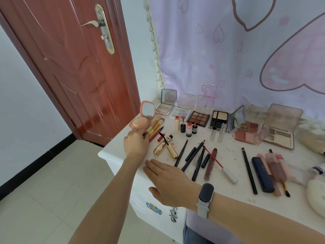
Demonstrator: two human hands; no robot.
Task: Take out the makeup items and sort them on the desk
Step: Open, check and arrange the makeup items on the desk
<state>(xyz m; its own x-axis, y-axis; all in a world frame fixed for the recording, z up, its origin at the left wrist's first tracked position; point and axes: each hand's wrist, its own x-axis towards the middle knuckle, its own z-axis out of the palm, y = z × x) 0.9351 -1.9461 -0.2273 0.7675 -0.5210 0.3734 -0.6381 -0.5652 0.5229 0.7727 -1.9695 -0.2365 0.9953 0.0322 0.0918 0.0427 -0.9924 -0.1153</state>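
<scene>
Makeup lies spread over the white desk [226, 148]. My left hand [136, 143] is at the desk's left end, its fingertips pinching the handle ends of the yellow-handled brushes [155, 123], beside red pencils [154, 136]. My right hand [168, 182], with a smart band on the wrist, hovers flat with straight fingers over the front edge and holds nothing. Just beyond it are gold mascara tubes [171, 150] and a fan of dark eye pencils [193, 155]. A pink mirror compact [140, 123] stands open behind the brushes.
Open palettes [198, 118] line the back edge under a lilac curtain [228, 50]. Small bottles [189, 129] stand in front of them. A navy case [263, 175] and pink tubes lie at the right. A red-brown door [70, 67] and tiled floor are to the left.
</scene>
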